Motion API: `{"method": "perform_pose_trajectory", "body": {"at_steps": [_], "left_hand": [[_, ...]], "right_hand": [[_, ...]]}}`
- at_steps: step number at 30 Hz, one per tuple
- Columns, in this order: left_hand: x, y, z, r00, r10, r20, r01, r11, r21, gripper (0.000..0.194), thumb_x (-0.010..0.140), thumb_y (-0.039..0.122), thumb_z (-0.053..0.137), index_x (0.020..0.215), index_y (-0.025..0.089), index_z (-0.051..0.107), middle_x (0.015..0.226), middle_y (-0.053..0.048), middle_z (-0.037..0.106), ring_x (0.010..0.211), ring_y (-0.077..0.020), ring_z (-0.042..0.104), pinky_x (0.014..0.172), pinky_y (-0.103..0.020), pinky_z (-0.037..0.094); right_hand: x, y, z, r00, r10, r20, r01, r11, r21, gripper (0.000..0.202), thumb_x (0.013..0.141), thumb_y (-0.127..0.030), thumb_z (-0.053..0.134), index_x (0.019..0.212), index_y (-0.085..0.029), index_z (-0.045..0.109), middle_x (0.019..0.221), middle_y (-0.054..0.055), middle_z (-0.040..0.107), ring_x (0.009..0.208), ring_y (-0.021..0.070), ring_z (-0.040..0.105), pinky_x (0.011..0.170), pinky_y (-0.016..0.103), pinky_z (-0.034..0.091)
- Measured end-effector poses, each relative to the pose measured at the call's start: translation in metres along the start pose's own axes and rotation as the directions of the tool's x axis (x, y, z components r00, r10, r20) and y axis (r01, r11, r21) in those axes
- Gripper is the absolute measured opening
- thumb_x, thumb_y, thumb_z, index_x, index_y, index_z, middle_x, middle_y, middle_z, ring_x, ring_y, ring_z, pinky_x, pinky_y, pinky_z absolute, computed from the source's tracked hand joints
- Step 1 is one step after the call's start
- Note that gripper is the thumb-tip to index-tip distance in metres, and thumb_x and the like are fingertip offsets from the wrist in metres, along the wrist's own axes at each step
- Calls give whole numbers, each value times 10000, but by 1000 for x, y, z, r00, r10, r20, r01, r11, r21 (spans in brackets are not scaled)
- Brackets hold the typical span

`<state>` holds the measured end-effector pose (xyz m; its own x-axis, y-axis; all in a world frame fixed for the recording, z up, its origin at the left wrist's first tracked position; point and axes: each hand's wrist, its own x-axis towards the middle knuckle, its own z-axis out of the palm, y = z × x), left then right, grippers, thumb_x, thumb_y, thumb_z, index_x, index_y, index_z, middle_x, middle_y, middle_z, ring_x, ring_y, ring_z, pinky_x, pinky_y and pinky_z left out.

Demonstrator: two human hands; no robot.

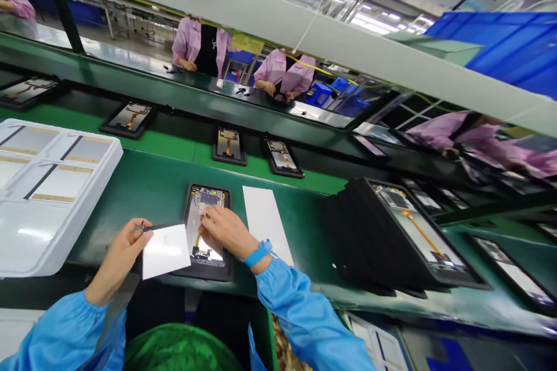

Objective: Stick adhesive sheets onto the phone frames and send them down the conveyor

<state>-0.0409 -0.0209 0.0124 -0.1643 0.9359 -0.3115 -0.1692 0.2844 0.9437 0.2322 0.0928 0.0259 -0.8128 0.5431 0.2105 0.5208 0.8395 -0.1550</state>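
Between the fingers of the left hand point(122, 250), pinched nearly closed at the upper left corner, observed a white sheet point(166, 252) — held tilted, overlapping the left edge of an opened tablet point(213, 256). Found the latter lying on the green bench point(148, 185). With bunched fingers of the right hand point(228, 230), seen touching inside it near the orange ribbon cable point(199, 236) — cannot tell whether gripping. Noted a white tray point(93, 202) at left, a stack of black-framed units point(361, 237) at right.
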Motion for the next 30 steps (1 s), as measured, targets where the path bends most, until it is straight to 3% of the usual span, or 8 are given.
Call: {"method": "perform_pose_trajectory", "body": {"at_steps": [3,6,8,12,15,18,23,30], "left_hand": [[18,3,8,999,51,-6,-51,996,74,362,740,409,755,988,193,605,912,-26,660,780,-162,613,670,-234,452],[37,3,27,995,40,87,-48,994,98,378,734,409,742,1014,182,625,864,-26,659,748,-171,616,659,-252,450],[50,2,45,985,55,163,-74,990,118,373,751,388,716,1041,173,622,837,-23,654,731,-169,616,663,-262,452],[72,2,77,968,105,227,-156,964,216,324,763,332,675,1029,152,625,782,-9,632,718,-163,601,665,-264,443],[80,2,89,968,111,223,-170,948,267,313,750,329,672,1004,151,631,760,-1,628,695,-161,597,650,-263,439],[82,4,92,967,108,229,-174,941,291,300,754,335,662,992,155,632,775,-8,647,719,-167,615,659,-266,452],[80,5,93,972,116,207,-178,932,315,294,739,334,667,973,160,636,766,-16,662,726,-175,630,658,-269,463],[85,0,95,971,130,201,-191,927,323,324,728,355,667,985,161,633,778,-20,669,711,-175,628,654,-271,456]], "right_hand": [[-2,17,12,980,185,-75,-167,965,200,154,943,-162,479,1040,-192,595,1085,101,650,1017,217,595,884,368,501],[-4,32,20,894,444,-59,-369,804,467,185,926,-179,469,1073,-183,581,1034,73,672,852,169,636,769,309,518],[-4,38,23,854,520,-22,-419,713,562,179,925,-197,471,1055,-180,593,982,55,683,762,148,635,722,290,511],[-5,40,20,842,539,-5,-416,655,631,200,922,-210,487,1080,-182,606,1013,57,685,792,151,652,733,288,514],[-13,40,10,837,546,-25,-405,649,644,225,918,-229,501,1105,-186,618,1045,65,679,862,164,650,747,296,521],[-27,39,-1,795,605,-54,-415,607,678,225,917,-261,512,1090,-194,640,1074,66,686,929,172,643,773,304,522],[-53,32,-10,704,710,-4,-429,430,795,231,917,-318,528,1075,-192,639,1007,66,701,908,183,678,724,304,536],[-66,10,-13,704,710,20,-428,401,810,227,930,-314,521,1083,-195,641,1014,63,698,904,179,678,736,306,541]]}}
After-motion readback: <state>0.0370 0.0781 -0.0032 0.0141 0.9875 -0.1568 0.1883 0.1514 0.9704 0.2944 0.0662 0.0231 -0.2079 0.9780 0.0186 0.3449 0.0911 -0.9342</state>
